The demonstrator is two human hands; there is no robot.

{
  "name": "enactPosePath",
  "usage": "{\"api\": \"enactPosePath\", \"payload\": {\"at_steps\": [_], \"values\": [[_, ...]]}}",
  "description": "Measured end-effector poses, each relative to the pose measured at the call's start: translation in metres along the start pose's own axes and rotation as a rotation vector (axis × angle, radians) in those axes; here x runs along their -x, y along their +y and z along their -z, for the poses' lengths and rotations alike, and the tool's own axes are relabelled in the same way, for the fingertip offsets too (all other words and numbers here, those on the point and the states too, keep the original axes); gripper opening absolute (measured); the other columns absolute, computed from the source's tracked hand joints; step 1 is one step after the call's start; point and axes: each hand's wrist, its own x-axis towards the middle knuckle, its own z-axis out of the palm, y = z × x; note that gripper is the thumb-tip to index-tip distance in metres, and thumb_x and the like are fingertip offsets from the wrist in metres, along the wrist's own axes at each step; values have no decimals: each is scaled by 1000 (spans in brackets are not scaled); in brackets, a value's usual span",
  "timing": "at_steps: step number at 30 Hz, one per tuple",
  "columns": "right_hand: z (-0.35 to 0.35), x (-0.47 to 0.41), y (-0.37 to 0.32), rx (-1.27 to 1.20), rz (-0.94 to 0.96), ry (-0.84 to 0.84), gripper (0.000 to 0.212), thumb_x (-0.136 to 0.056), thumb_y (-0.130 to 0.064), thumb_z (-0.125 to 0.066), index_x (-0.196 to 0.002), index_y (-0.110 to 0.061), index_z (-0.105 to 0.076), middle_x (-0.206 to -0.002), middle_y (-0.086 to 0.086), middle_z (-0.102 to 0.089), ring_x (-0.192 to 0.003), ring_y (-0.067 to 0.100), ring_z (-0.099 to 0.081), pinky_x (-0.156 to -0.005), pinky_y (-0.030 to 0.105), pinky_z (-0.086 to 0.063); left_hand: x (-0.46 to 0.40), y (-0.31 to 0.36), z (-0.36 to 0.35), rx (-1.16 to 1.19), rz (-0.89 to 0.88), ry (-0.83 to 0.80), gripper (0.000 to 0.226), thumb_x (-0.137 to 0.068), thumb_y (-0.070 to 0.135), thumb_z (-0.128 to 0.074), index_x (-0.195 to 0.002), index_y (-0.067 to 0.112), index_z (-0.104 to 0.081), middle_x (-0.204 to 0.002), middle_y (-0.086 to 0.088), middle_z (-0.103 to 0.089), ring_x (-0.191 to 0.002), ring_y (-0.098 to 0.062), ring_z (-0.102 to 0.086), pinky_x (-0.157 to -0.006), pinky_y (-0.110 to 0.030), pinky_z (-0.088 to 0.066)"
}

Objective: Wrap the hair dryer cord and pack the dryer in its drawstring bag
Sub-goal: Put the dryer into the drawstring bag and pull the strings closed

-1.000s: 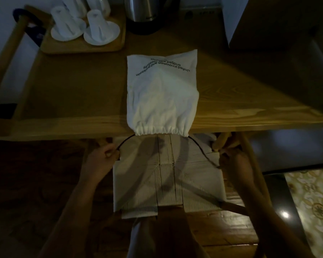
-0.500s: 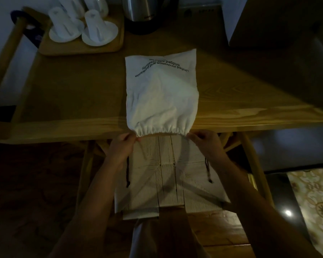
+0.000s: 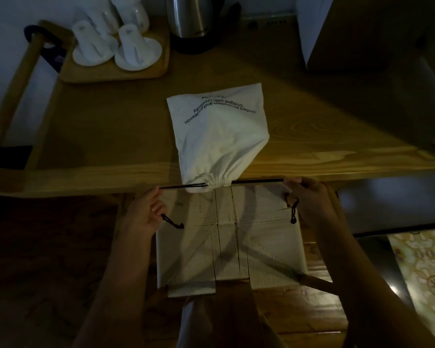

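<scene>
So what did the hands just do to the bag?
Both hands moved out sideways from the bag's mouth, the left hand to the left and the right hand to the right, each gripping a cord. The cords are now pulled straight and the mouth of the bag is gathered much tighter. The bag stayed on the table; the cups and kettle did not move.

Kettle [image 3: 194, 18] beside tray [image 3: 116, 75] w/ upturned cups [image 3: 138, 47] (white), woven stool [image 3: 226, 237] below.
</scene>
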Motion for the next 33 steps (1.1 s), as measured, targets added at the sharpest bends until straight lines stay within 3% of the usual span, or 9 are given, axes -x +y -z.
{"api": "enactPosePath", "payload": {"at_steps": [3, 6, 7, 16, 20, 23, 27, 31, 33], "values": [[0, 7, 0, 1, 13, 60, 15, -88, -6, -56, -86, 8, -60, -78, 17, -55, -72, 25, -50, -66, 33, -41, -1, -5, 11, -15, -9, 31, 21, -96, 21, -41, -95, 9, -57, -101, 18, -66, -73, -10, -68, -70, -8, -47], [5, 11, 0, 78, 32, 85, 21, -87, -7, -58, -97, 11, -59, -92, 21, -61, -84, 28, -58, -73, 36, -47, 4, -2, 12, 2, 10, 54, 30, -96, 13, -45, -66, 12, -48, -45, 5, -49, -31, -3, -39, -36, -10, -28], [6, 12, -2, 107, 32, 72, 17, -87, -7, -58, -95, 8, -61, -91, 19, -62, -81, 26, -59, -70, 33, -47, 5, 0, 12, -19, 9, 78, 31, -95, 11, -46, -64, 11, -46, -41, 5, -43, -25, -4, -32, -32, -11, -22], [13, -4, -7, 307, -26, 67, 13, -84, -10, -63, -72, -13, -65, -79, 21, -65, -77, 33, -59, -67, 41, -48, 12, 3, 11, -275, -59, 138, 9, -88, 15, -60, -81, 14, -56, -77, -1, -58, -55, -6, -48, -33, -10, -34], [8, 4, -21, 467, 69, 16, 14, -89, -15, -57, -77, -14, -62, -90, 27, -66, -84, 44, -63, -70, 48, -52, 23, 16, 13, -431, -146, -35, 9, -92, 18, -55, -84, 16, -60, -83, -6, -57, -73, -13, -53, -65, -24, -44], [6, 6, -41, 592, 175, -70, 22, -93, -11, -47, -77, -19, -59, -88, 26, -64, -86, 45, -62, -74, 50, -52, 32, 44, 12, -716, -257, -149, 12, -90, 15, -56, -90, 23, -65, -88, -2, -62, -87, -17, -59, -78, -30, -45], [0, -1, -67, 1040, 437, -147, 18, -93, -10, -46, -96, -8, -64, -81, 5, -55, -71, 24, -55, -58, 29, -41, 36, 77, -7, -1230, -446, -271, 18, -93, 11, -49, -102, 19, -63, -95, 2, -61, -87, -8, -57, -65, -22, -42], [-9, -14, -96, 1500, 599, -138, 21, -92, -23, -49, -96, -11, -66, -109, 12, -57, -106, 28, -50, -92, 42, -35, 30, 103, -28, -1700, -841, -246, 16, -91, 9, -52, -96, 12, -67, -96, -5, -54, -86, -18, -52, -64, -24, -37], [-15, -20, -112, 1687, 640, -85, 22, -91, -29, -48, -98, -16, -65, -114, 9, -57, -112, 28, -48, -96, 41, -31, 22, 117, -40, -1840, -1045, -180, 16, -89, 14, -56, -94, 11, -70, -98, -11, -55, -89, -23, -50, -69, -30, -35]]}}
